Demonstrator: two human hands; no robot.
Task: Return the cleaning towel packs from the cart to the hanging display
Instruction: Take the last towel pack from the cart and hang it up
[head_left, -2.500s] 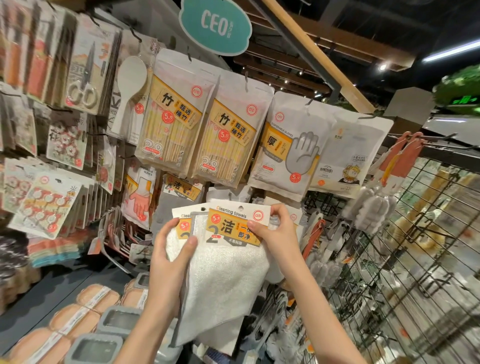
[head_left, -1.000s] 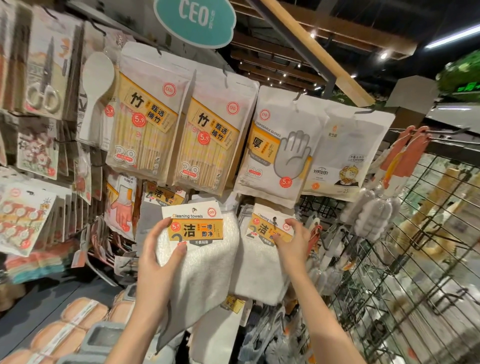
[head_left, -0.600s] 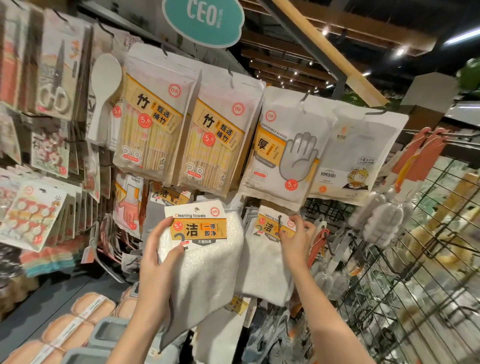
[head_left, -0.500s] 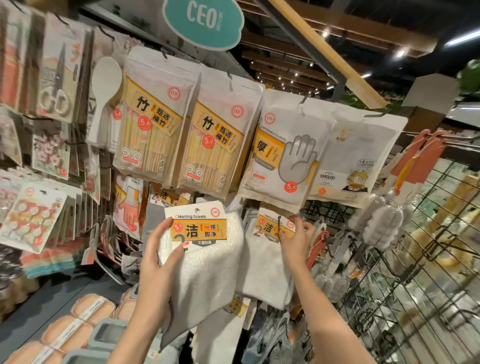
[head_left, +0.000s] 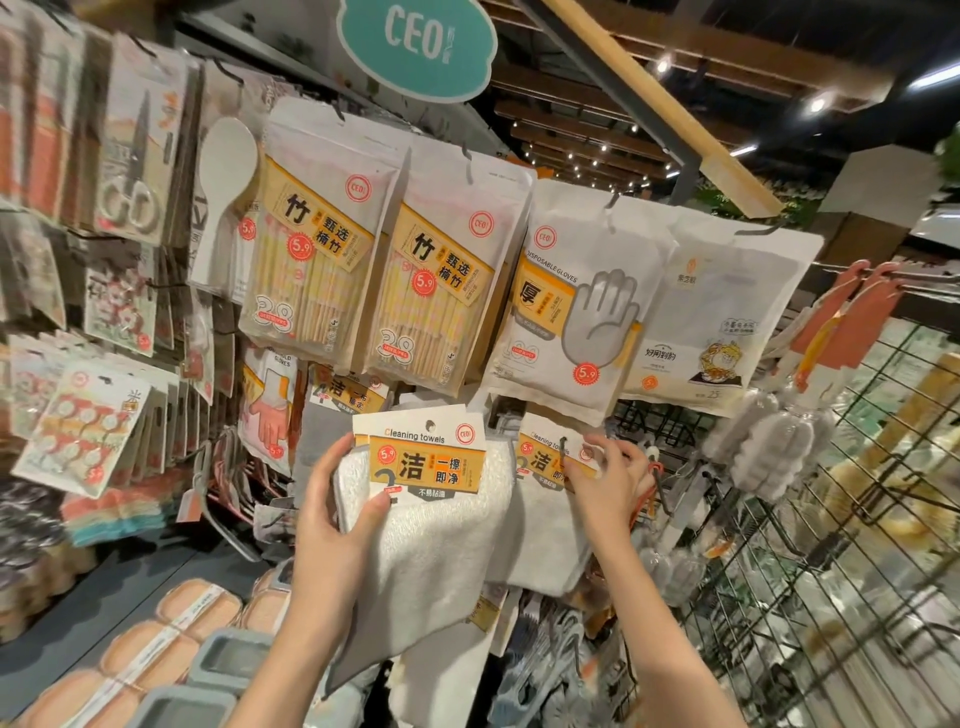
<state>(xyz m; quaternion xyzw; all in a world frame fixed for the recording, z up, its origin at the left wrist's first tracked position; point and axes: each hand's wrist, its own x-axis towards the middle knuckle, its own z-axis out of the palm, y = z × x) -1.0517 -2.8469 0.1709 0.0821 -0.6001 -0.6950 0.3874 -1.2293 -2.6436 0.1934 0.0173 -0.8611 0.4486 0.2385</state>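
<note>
- We hold one towel pack (head_left: 431, 499) in our left hand (head_left: 332, 535): the thumb lies on the front near the yellow label, and the fingers curl round its left edge from behind.
- This pack is raised in front of the hanging display, below the two bags of bamboo sticks (head_left: 374, 270). Its white cloth hangs down past our wrist.
- Our right hand (head_left: 605, 483) pinches the card top of a second towel pack (head_left: 545, 519), fingers curled at its upper right corner.
- The second pack is just beside the first, on its right and partly behind it — a thin hook (head_left: 563, 447) shows at its card top, but we cannot tell if the pack already hangs from it.
- Above the right hand hangs a bag of disposable gloves (head_left: 576, 312), and next to it another white bag (head_left: 727, 312).
- A wire rack (head_left: 831, 545) fills the right side; bottle brushes (head_left: 763, 441) hang on it.
- A teal sign (head_left: 415, 47) is at the top, and scissors (head_left: 135, 171) hang at the left.
</note>
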